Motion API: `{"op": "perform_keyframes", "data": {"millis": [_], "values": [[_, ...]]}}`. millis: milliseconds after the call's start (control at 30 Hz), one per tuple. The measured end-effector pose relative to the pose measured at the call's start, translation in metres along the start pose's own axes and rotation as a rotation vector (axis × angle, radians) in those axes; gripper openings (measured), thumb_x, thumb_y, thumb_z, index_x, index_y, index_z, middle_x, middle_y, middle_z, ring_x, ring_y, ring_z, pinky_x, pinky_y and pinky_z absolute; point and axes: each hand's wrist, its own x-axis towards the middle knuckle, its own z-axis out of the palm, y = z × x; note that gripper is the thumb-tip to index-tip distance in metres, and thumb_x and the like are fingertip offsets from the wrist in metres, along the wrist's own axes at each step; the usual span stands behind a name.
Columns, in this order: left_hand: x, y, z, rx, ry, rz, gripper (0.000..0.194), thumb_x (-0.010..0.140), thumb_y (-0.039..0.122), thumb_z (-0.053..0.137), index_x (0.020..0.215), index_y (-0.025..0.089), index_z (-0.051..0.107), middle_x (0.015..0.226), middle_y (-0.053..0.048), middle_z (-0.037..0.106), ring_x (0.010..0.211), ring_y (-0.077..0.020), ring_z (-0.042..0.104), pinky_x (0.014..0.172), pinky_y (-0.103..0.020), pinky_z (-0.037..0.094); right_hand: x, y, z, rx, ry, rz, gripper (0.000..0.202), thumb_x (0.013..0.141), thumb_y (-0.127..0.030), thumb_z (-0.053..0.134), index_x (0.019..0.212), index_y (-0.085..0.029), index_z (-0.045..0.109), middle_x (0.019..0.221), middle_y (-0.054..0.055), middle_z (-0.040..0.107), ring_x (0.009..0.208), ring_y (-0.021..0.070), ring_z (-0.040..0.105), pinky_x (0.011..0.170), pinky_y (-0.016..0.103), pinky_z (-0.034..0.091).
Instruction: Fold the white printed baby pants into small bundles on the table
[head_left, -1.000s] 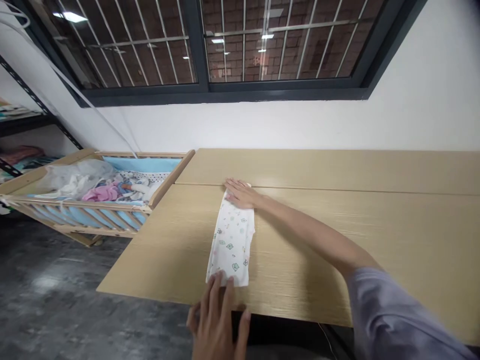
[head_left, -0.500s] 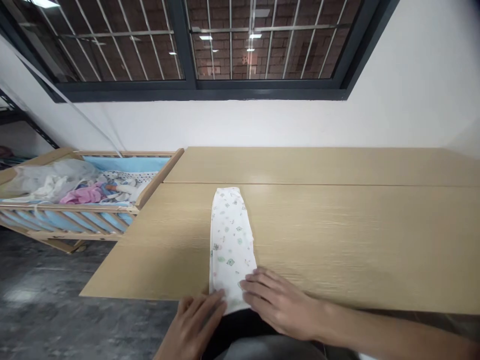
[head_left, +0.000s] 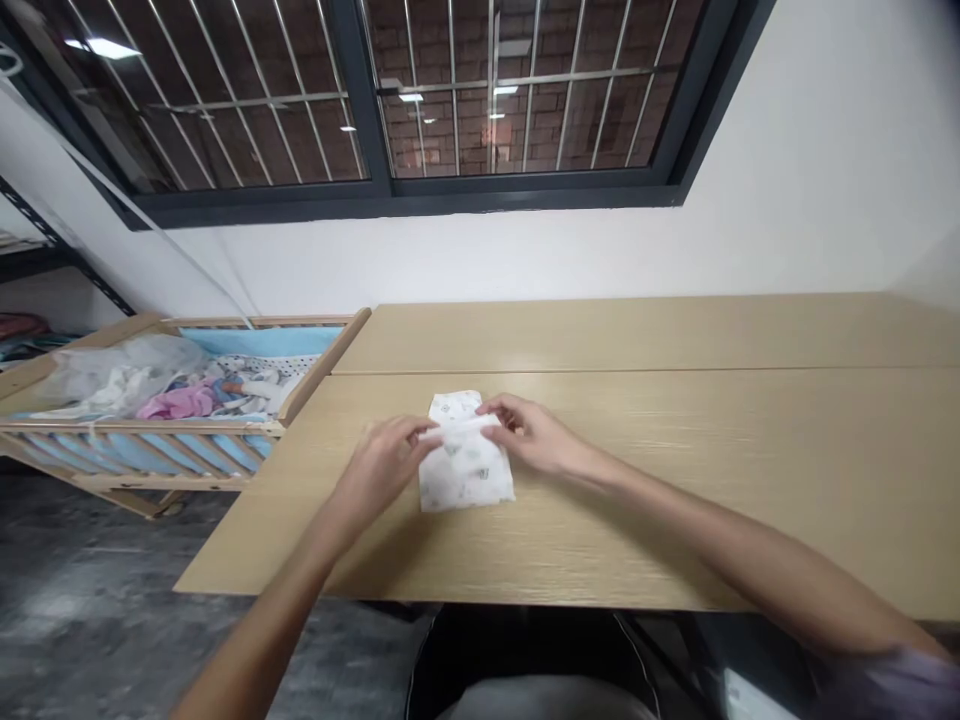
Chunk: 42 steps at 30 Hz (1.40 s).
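Observation:
A white cloth with a small printed pattern (head_left: 466, 472) lies on the wooden table (head_left: 675, 480), its near part folded up over the far part. The strip beyond the fold shows the same green and grey print. My left hand (head_left: 386, 455) pinches the left corner of the turned-up edge between thumb and fingers. At the right corner of that edge, my right hand (head_left: 529, 432) pinches the cloth in the same way. What kind of garment or cloth it is, I cannot tell from its folded shape.
Left of the table stands a wooden crib (head_left: 225, 440) with blue lining, holding a pink cloth (head_left: 180, 402), a clear plastic bag (head_left: 127, 365) and other fabrics. Behind the table are a white wall and a barred window (head_left: 517, 110). A dark seat (head_left: 532, 650) is below the near edge.
Both hands have moved away from me across the table, carrying the cloth's near end up and over. The long strip is now a shorter folded piece.

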Motion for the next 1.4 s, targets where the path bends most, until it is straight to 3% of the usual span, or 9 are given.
{"op": "perform_keyframes", "data": {"millis": [167,333,433,533,633,733,900,1167,1400], "values": [[0.081,-0.029,0.028,0.085,-0.143,-0.156,0.023,0.093,0.026,0.057,0.109,0.016,0.070,0.108,-0.008,0.075,0.098,-0.0211,0.067,0.085,-0.029,0.049,0.075,0.066,0.012,-0.022,0.079,0.163,0.021,0.090,-0.029,0.060,0.104,-0.016,0.067,0.099,0.008,0.073,0.084,0.0189,0.066,0.073,0.030,0.053],[0.106,-0.043,0.055,0.180,-0.156,-0.235,0.020,0.089,0.020,0.060,0.105,0.012,0.069,0.108,-0.015,0.073,0.103,-0.0256,0.066,0.092,-0.035,0.048,0.106,0.099,0.028,-0.124,0.080,0.268,0.017,0.087,-0.021,0.057,0.098,-0.014,0.069,0.096,0.010,0.074,0.084,0.0214,0.068,0.075,0.033,0.055],[0.079,-0.027,0.058,0.224,-0.105,-0.202,0.035,0.094,0.025,0.055,0.125,0.010,0.060,0.133,-0.019,0.062,0.124,-0.0283,0.056,0.105,-0.040,0.042,0.102,0.093,0.026,-0.158,0.073,0.253,0.023,0.090,-0.024,0.057,0.105,-0.013,0.068,0.107,0.014,0.072,0.093,0.0240,0.069,0.086,0.038,0.055],[0.020,0.003,0.068,0.266,-0.070,-0.113,0.049,0.099,0.039,0.048,0.138,0.010,0.051,0.143,-0.020,0.055,0.133,-0.0318,0.051,0.111,-0.046,0.039,0.082,0.069,0.022,-0.271,0.050,0.047,0.043,0.097,-0.037,0.053,0.133,-0.013,0.058,0.139,0.019,0.057,0.125,0.0286,0.057,0.108,0.046,0.044],[-0.041,0.026,0.091,0.419,0.006,-0.014,0.056,0.098,0.046,0.048,0.138,0.008,0.051,0.140,-0.023,0.058,0.130,-0.0366,0.055,0.104,-0.051,0.046,0.057,0.041,0.029,-0.398,-0.209,-0.282,0.054,0.103,-0.045,0.042,0.151,-0.020,0.043,0.160,0.016,0.036,0.148,0.0293,0.035,0.120,0.051,0.030],[-0.074,0.035,0.115,0.532,0.041,-0.018,0.058,0.096,0.046,0.051,0.134,0.003,0.055,0.138,-0.026,0.060,0.132,-0.0396,0.054,0.102,-0.051,0.049,0.039,0.028,0.047,-0.389,-0.516,-0.487,0.054,0.106,-0.043,0.035,0.155,-0.019,0.039,0.166,0.013,0.026,0.153,0.0248,0.025,0.123,0.046,0.024],[-0.079,0.031,0.129,0.575,0.058,-0.040,0.057,0.097,0.047,0.050,0.130,0.002,0.060,0.136,-0.025,0.062,0.134,-0.0399,0.053,0.106,-0.051,0.048,0.044,0.052,0.067,-0.379,-0.668,-0.462,0.055,0.106,-0.042,0.038,0.155,-0.018,0.039,0.165,0.012,0.025,0.154,0.0236,0.022,0.125,0.046,0.019],[-0.082,0.028,0.127,0.560,0.056,-0.048,0.055,0.098,0.043,0.048,0.139,0.006,0.055,0.148,-0.022,0.053,0.137,-0.0362,0.051,0.108,-0.049,0.047,0.105,0.098,0.039,-0.541,-0.538,-0.290,0.059,0.105,-0.045,0.033,0.161,-0.026,0.024,0.167,0.002,0.015,0.156,0.0218,0.012,0.127,0.046,0.007],[-0.072,0.014,0.107,0.504,-0.015,0.024,0.040,0.098,0.035,0.051,0.128,0.011,0.064,0.139,-0.018,0.063,0.128,-0.0326,0.060,0.105,-0.048,0.050,0.094,0.086,0.030,-0.546,-0.448,-0.296,0.066,0.104,-0.053,0.031,0.161,-0.020,0.026,0.169,0.008,0.016,0.156,0.0267,0.013,0.126,0.048,0.009]]}}
